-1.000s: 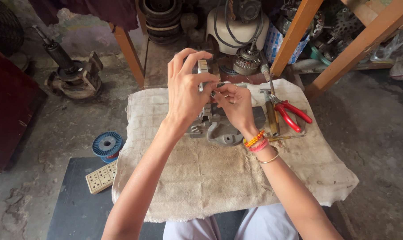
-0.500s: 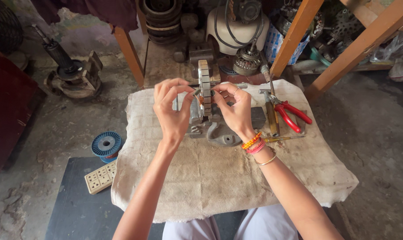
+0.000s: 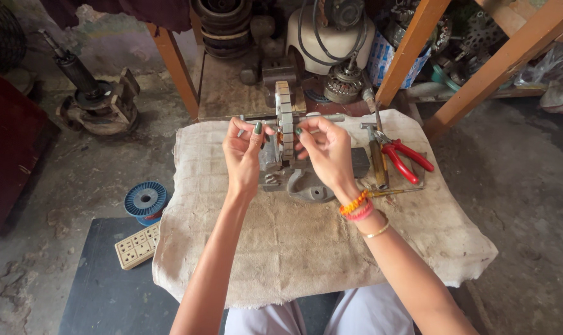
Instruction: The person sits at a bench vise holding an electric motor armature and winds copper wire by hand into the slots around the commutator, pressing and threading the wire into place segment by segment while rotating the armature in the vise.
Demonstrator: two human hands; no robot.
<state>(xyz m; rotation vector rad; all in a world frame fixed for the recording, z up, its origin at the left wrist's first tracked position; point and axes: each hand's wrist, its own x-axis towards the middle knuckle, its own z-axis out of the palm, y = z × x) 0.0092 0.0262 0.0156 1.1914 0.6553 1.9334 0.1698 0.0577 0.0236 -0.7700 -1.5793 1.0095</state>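
While both the left hand [image 3: 244, 155] and right hand [image 3: 328, 152] pinch the motor armature [image 3: 286, 121] at upper centre, a loosened grip could drop it onto the grey housing [image 3: 309, 185].

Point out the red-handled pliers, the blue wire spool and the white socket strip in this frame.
red-handled pliers [image 3: 412, 160]: head view, on the red handles.
blue wire spool [image 3: 145, 200]: head view, on its top flange.
white socket strip [image 3: 137, 246]: head view, on the middle of its face.
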